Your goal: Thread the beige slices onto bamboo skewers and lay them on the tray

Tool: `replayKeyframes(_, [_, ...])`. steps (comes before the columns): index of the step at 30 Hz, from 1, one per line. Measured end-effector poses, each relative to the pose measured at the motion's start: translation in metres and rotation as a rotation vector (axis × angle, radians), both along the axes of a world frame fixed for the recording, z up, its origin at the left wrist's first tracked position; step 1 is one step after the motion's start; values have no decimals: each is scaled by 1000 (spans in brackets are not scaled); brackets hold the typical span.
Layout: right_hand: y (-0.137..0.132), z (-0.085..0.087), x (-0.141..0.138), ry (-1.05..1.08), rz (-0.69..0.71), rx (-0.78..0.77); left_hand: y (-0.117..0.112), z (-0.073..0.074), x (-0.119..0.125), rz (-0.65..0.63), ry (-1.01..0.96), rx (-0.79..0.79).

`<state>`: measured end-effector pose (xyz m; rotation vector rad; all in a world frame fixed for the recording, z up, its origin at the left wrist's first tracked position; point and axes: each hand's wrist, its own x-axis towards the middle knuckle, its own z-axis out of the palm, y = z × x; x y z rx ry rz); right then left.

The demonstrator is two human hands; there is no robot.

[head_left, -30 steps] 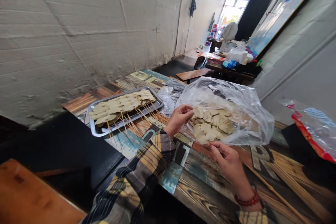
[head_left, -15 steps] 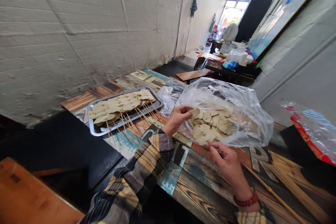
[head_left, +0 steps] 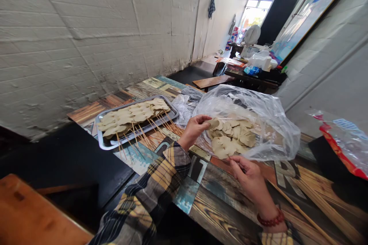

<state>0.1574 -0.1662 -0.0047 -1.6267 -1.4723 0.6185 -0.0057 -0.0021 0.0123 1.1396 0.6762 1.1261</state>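
My left hand (head_left: 195, 130) pinches a thin, round, beige slice (head_left: 213, 123) at the edge of a clear plastic bag (head_left: 280, 120). Loose slices of the same kind (head_left: 240, 132) lie piled in the bag's mouth. In front of them, my right hand (head_left: 245, 174) grips a thin skewer (head_left: 229, 157) near the slices threaded on it (head_left: 222, 146). Most of this skewer is hidden by the fingers. To the left, a metal tray (head_left: 107, 145) bears stacked rows of skewered slices (head_left: 135, 114), their bare stick ends (head_left: 145, 138) jutting over its near rim.
Bamboo sticks (head_left: 324, 206) lie on the patchwork wooden table (head_left: 227, 195) at lower right. A red-edged plastic packet (head_left: 342, 149) is beyond them. Crumpled clear plastic (head_left: 182, 108) sits between tray and bag. An orange-brown wooden seat (head_left: 37, 214) is at lower left.
Almost nothing differs. Both hands keep their grips, and the slices and bag stay nearly in place, with only a tiny shift of the view.
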Motion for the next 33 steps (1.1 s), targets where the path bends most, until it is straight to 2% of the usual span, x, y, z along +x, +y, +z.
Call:
replayKeyframes(7, [0,0,1,-34,8,-38,2,-5,2,-2,41,69])
replayKeyframes(15, [1,-2,1,-75,-1,-7,5,-13,4,16,221,283])
replayKeyframes(19, [1,-2,1,-92,-12,1,4,-14,5,-10,237,315])
replayKeyframes(22, [1,-5,1,-93,-10,10,2,-12,4,-18,190,244])
replayKeyframes(28, [0,-11,4,-130,6,10,-3,-1,0,-85,-11,-14])
replayKeyframes(33, [0,-12,4,-164,-35,54,-1,-1,-1,-81,-61,-155])
